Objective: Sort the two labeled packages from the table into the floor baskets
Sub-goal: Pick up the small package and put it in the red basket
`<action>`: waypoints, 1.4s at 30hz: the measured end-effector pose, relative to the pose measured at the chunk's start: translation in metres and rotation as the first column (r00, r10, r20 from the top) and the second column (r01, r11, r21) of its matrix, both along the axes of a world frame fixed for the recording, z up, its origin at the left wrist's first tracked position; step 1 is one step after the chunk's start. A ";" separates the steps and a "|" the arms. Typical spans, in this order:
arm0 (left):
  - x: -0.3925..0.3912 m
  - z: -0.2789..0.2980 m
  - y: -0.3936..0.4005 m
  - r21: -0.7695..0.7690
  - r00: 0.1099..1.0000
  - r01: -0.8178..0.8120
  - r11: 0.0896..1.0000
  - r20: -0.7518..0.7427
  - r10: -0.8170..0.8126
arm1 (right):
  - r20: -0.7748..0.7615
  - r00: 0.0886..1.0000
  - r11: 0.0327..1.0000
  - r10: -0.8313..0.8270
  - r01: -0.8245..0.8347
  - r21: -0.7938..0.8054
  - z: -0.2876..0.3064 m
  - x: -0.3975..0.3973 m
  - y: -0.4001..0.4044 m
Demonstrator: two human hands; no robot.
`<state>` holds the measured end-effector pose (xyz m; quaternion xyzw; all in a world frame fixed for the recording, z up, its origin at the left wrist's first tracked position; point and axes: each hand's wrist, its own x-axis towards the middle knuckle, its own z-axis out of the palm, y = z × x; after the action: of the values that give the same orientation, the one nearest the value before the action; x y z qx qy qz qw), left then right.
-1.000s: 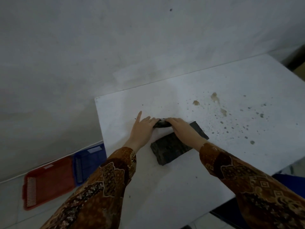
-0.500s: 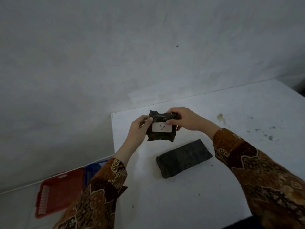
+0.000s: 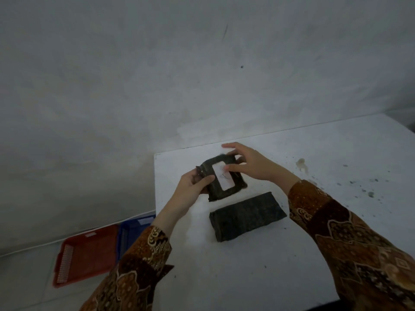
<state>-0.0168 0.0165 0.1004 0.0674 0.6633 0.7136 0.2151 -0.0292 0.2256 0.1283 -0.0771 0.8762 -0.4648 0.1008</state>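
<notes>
I hold a small dark package (image 3: 219,189) with a white label (image 3: 223,178) above the white table (image 3: 247,277), near its far left corner. My left hand (image 3: 194,187) grips the package's left edge. My right hand (image 3: 249,163) touches its top and label with spread fingers. A second, longer dark package (image 3: 247,216) lies flat on the table just below the held one, with no label showing. On the floor to the left stand a red basket (image 3: 89,254) and a blue basket (image 3: 132,232), the blue one partly hidden by the table and my left sleeve.
A grey wall runs behind the table and baskets. The table's right part carries dark stains and specks (image 3: 302,164). Pale floor tiles show around the red basket.
The labeled package went from the table up into both hands, and has since turned so its label faces up and tilts. My right hand has opened over it.
</notes>
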 end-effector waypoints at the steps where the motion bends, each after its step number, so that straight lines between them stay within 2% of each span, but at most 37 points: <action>1: -0.004 0.003 -0.002 -0.081 0.996 0.081 0.993 -0.029 -0.083 | -0.014 0.997 0.993 0.082 -0.081 0.085 0.000 -0.001 0.000; 3: -0.013 0.009 -0.006 -0.243 0.973 0.207 0.948 -0.048 -0.225 | 0.082 0.977 0.971 0.195 -0.204 0.127 -0.002 -0.002 0.000; 4: -0.017 0.012 -0.007 -0.295 0.965 0.232 0.927 -0.046 -0.257 | 0.130 0.972 0.975 0.195 -0.207 0.082 -0.003 -0.001 -0.001; 6: -0.021 0.013 -0.011 -0.316 0.977 0.184 0.931 -0.044 -0.209 | 0.155 0.981 0.993 0.118 -0.112 -0.045 -0.009 0.004 -0.003; 10: -0.014 0.000 -0.011 -0.105 0.997 -0.064 0.992 0.026 0.067 | 0.178 0.982 0.949 -0.065 0.116 -0.292 -0.026 0.017 -0.013; 13: 0.004 -0.011 -0.006 0.012 0.977 -0.198 0.980 0.081 0.197 | 0.213 0.969 0.912 -0.126 0.198 -0.359 -0.032 0.026 -0.021; 17: 0.027 -0.018 -0.002 0.055 0.959 -0.267 0.962 0.112 0.260 | 0.302 0.933 0.830 -0.197 0.322 -0.456 -0.035 0.040 -0.030; 20: 0.042 -0.018 -0.005 0.079 0.952 -0.287 0.955 0.133 0.275 | 0.365 0.907 0.830 -0.212 0.364 -0.423 -0.035 0.049 -0.037; 22: 0.050 -0.019 -0.012 0.068 0.954 -0.282 0.957 0.130 0.272 | 0.372 0.905 0.856 -0.205 0.351 -0.381 -0.037 0.056 -0.041; 25: 0.065 -0.024 -0.036 0.037 0.951 -0.286 0.957 0.131 0.279 | 0.378 0.913 0.864 -0.153 0.310 -0.397 -0.044 0.071 -0.055; 30: 0.106 -0.037 -0.099 0.088 0.890 -0.430 0.899 0.209 0.405 | 0.434 0.898 0.858 -0.078 0.282 -0.430 -0.060 0.100 -0.114; 35: 0.143 -0.049 -0.189 0.038 0.801 -0.573 0.818 0.235 0.550 | 0.448 0.894 0.883 0.020 0.194 -0.428 -0.078 0.117 -0.210; 42: 0.191 -0.078 -0.360 -0.086 0.659 -0.719 0.689 0.229 0.716 | 0.471 0.872 0.916 0.134 0.073 -0.395 -0.107 0.130 -0.393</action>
<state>0.1741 -0.3436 0.0226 -0.2866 0.5999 0.7469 -0.0042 0.1013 -0.1670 0.0218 0.0097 0.7066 -0.6368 0.3084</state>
